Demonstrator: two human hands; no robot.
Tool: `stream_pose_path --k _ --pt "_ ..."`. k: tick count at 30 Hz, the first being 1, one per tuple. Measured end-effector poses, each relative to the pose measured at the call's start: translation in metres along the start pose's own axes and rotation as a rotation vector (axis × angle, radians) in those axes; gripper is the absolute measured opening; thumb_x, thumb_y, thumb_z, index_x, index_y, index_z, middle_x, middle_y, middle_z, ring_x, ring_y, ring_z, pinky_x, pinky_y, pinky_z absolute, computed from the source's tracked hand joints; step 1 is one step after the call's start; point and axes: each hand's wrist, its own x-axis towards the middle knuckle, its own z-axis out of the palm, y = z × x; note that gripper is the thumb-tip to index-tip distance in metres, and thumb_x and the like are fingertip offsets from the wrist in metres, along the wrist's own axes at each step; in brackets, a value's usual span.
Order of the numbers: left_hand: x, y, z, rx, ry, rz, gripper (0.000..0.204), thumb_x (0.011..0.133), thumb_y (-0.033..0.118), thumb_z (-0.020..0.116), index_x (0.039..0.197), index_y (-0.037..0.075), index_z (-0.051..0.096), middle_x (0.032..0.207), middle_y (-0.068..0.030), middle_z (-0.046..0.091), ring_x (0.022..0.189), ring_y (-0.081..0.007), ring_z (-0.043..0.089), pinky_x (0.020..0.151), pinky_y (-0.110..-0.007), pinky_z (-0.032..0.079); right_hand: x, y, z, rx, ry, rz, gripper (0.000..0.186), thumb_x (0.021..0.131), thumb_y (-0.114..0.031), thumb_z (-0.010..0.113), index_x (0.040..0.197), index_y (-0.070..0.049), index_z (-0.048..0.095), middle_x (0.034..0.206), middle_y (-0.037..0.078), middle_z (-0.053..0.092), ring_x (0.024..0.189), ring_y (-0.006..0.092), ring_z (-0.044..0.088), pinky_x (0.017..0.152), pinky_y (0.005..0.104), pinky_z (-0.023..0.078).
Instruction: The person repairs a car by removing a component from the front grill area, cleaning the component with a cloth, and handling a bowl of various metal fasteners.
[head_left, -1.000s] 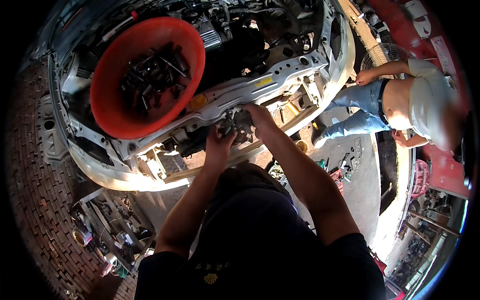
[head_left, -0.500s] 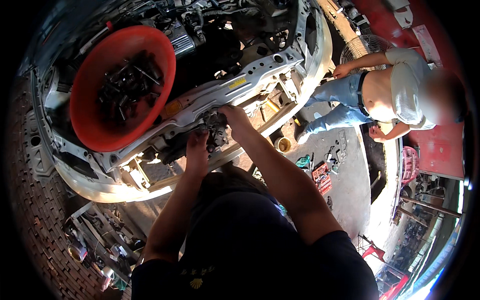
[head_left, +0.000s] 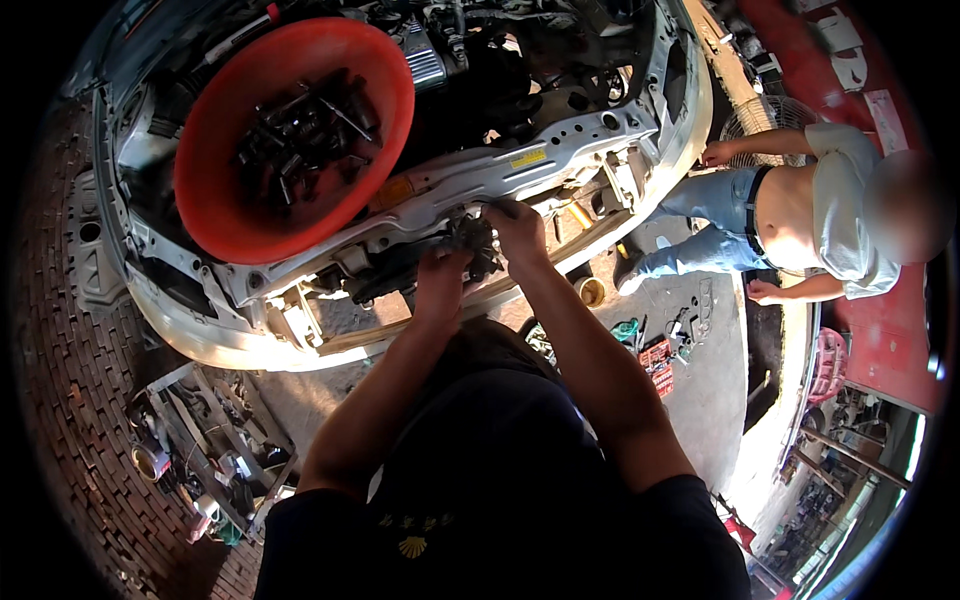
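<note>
A small dark metal car part (head_left: 483, 246) with an uneven, knobbly outline is between my two hands, just in front of the silver front crossmember (head_left: 490, 180) of a car. My left hand (head_left: 441, 283) grips its near left side with fingers bent. From the upper right, my right hand (head_left: 518, 234) curls around its other side. The part's exact kind is too dark to tell. Up and left of my hands, a red plastic basin (head_left: 203, 195) tilts on the open engine bay, with several dark sockets and tools (head_left: 300, 140) in it.
Another person (head_left: 780, 215) stands on the right, beside the car's corner and a wire fan guard (head_left: 765, 120). A red tool case (head_left: 656, 365) and a small bucket (head_left: 590, 291) are on the ground. At lower left, a cluttered rack (head_left: 215, 440) stands on brick paving.
The whole view has shifted, so the car and basin appear farther right and higher. Both my hands stay on the dark metal part. The other person's lower hand has moved slightly.
</note>
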Motion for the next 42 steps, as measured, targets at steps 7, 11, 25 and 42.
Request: stream_pose_path --k 7,11,25,42 --pt "0.005 -0.011 0.005 0.13 -0.008 0.208 0.027 0.096 0.01 0.07 0.118 -0.001 0.058 0.106 -0.0089 0.068 0.094 -0.0153 0.066 0.077 -0.034 0.058 -0.003 -0.029 -0.017 -0.192 -0.062 -0.076 0.031 0.091 -0.026 0.08 0.107 0.0 0.079 0.089 0.014 0.077 0.082 0.0243 0.073 0.075 0.0399 0.055" --pt "0.001 -0.005 0.011 0.248 0.003 0.253 0.029 0.095 0.01 0.073 0.118 -0.001 0.058 0.104 -0.0075 0.068 0.09 -0.0117 0.064 0.069 -0.031 0.055 -0.018 -0.059 -0.031 -0.466 -0.041 -0.117 0.029 0.093 -0.028 0.078 0.111 -0.005 0.076 0.089 0.017 0.076 0.085 0.035 0.074 0.075 0.0449 0.056" --pt "0.005 -0.008 -0.001 0.033 -0.091 0.105 0.029 0.101 0.015 0.07 0.125 0.004 0.06 0.115 -0.0059 0.068 0.105 -0.0158 0.067 0.082 -0.035 0.057 0.015 -0.086 -0.045 -1.005 -0.739 -0.456 0.029 0.098 -0.02 0.06 0.122 -0.01 0.072 0.103 0.02 0.074 0.099 0.0399 0.072 0.087 0.0505 0.056" --pt "-0.004 0.008 -0.009 0.135 -0.004 0.108 0.02 0.102 0.016 0.066 0.116 0.002 0.063 0.101 -0.0072 0.07 0.094 -0.0187 0.069 0.081 -0.038 0.064 0.013 -0.094 -0.062 -0.838 -0.61 -0.494 0.023 0.099 -0.024 0.065 0.114 -0.007 0.069 0.087 0.021 0.072 0.085 0.0415 0.072 0.077 0.0524 0.055"
